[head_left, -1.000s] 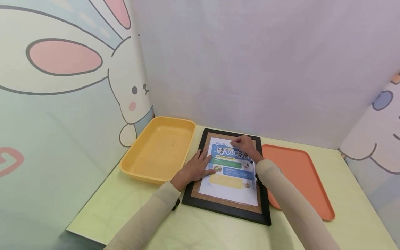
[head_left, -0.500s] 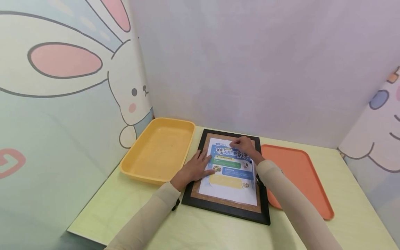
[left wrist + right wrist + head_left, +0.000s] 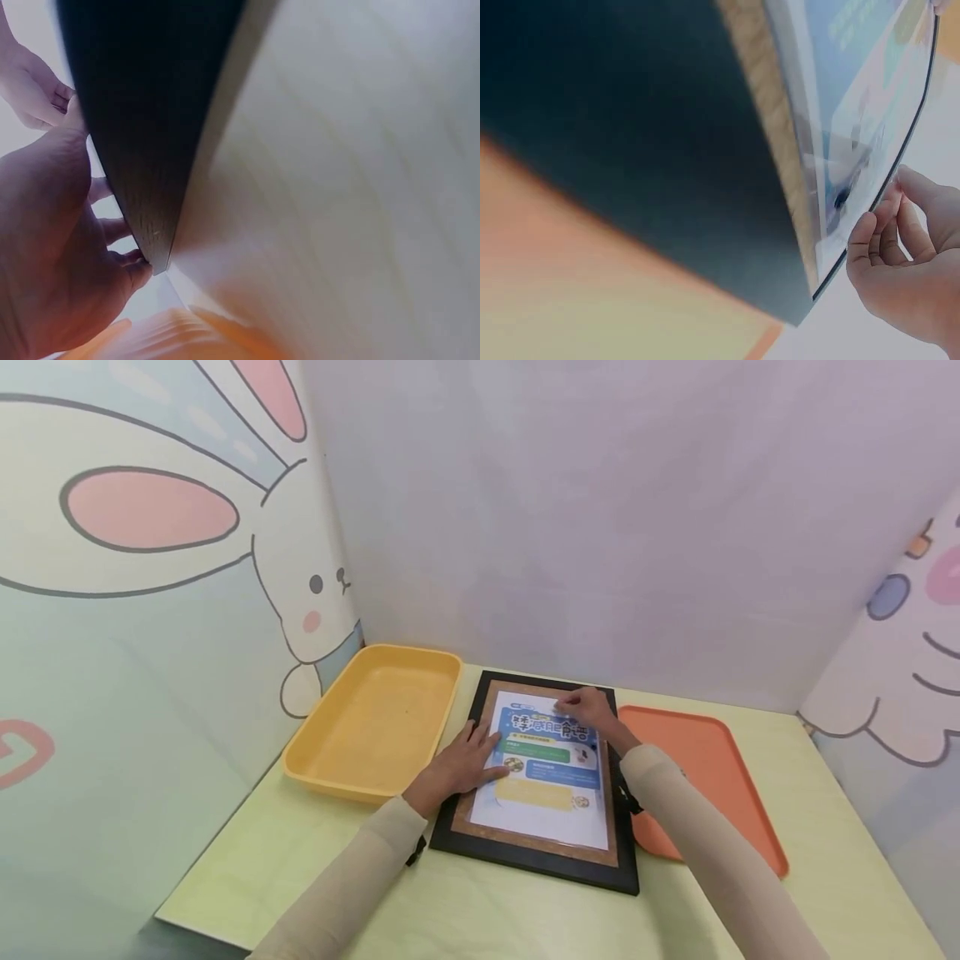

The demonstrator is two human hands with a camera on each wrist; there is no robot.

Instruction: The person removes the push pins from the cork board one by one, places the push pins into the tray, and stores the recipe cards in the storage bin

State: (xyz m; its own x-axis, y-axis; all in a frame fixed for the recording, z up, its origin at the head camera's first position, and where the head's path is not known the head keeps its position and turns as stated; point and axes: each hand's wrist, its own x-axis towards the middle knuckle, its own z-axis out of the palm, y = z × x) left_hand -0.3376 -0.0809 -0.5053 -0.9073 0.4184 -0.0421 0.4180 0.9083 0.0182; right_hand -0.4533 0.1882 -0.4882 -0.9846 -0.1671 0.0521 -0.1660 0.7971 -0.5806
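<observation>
A printed sheet [image 3: 517,817] in blue, green and yellow lies on a cork board [image 3: 540,842] with a black frame [image 3: 532,862]. My left hand [image 3: 459,764] rests on the left side of the board with fingers spread straight over the sheet's edge. At the top of the sheet my right hand [image 3: 591,710] has thumb and forefinger together. In the right wrist view, the right hand's fingertips [image 3: 895,184] pinch a small clear pin-like thing, mostly hidden; I cannot tell its kind. A small dark spot [image 3: 841,198] shows near the sheet's right edge.
A yellow tray [image 3: 375,718] stands left of the board. On the right, an orange tray [image 3: 720,777] lies partly under my right sleeve [image 3: 705,835]. The pale table [image 3: 480,918] ends at a back wall [image 3: 562,527] and walls with cartoon animals.
Both hands keep their places on the board. The whole head view has shifted slightly, so the board and trays appear a little further left.
</observation>
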